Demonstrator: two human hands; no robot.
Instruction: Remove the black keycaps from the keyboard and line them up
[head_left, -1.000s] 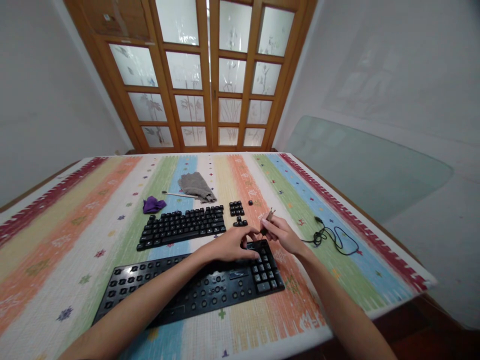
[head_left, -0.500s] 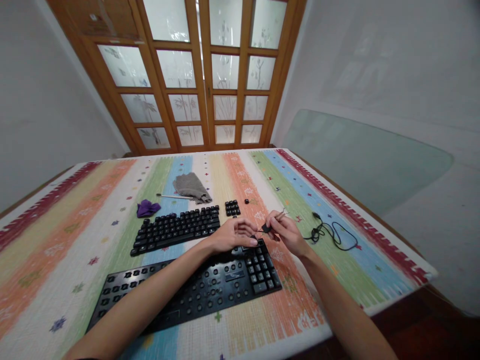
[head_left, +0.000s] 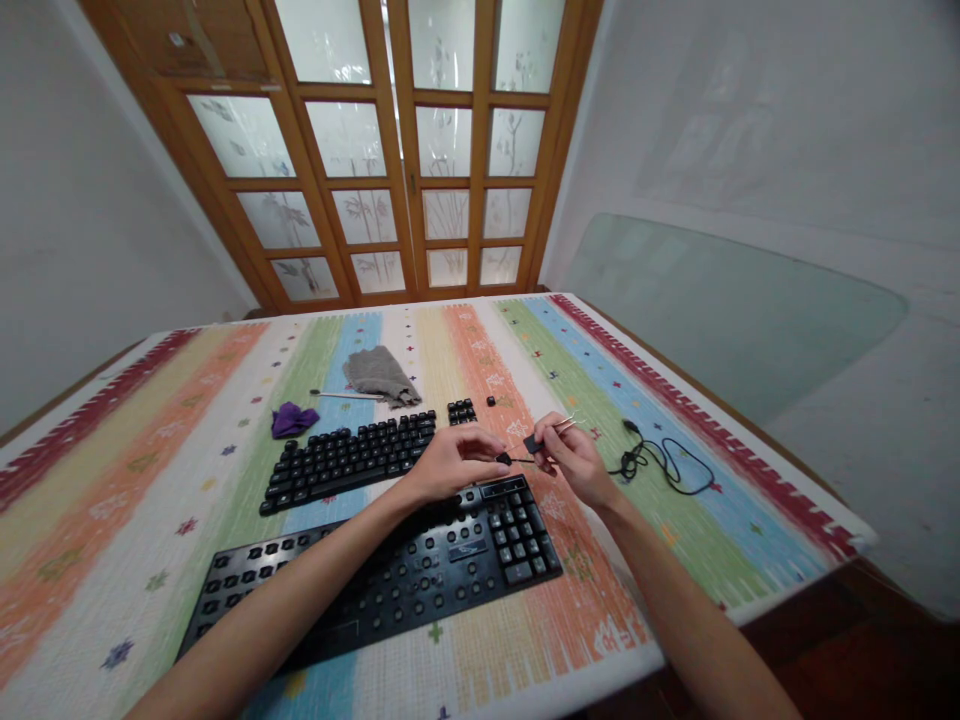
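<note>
Above the top right part of a black keyboard (head_left: pixel 469 550), both of my hands are raised close together. My left hand (head_left: pixel 454 462) pinches a small black keycap (head_left: pixel 503 458) between thumb and fingertips. My right hand (head_left: pixel 574 458) is closed around a wire keycap puller with a black body (head_left: pixel 533 444) and thin metal wires sticking out past the fingers. A thin dark end points from the right fingers toward the keycap; whether they touch I cannot tell. Much of the keyboard has bare switch spots, while its number pad carries keycaps. My left forearm covers part of it.
Removed keycaps (head_left: pixel 349 460) lie in rows behind the keyboard, with a small group (head_left: pixel 462 411) and a single keycap (head_left: pixel 491 400) to their right. Farther back are a purple cloth (head_left: pixel 294 420), a thin brush (head_left: pixel 349 395) and a grey cloth (head_left: pixel 382 375). A coiled black cable (head_left: pixel 667 465) lies at right.
My left hand has lifted slightly off the keyboard's top edge, and the keycap in its fingers now shows. My right hand has tilted the puller a little and moved slightly up.
</note>
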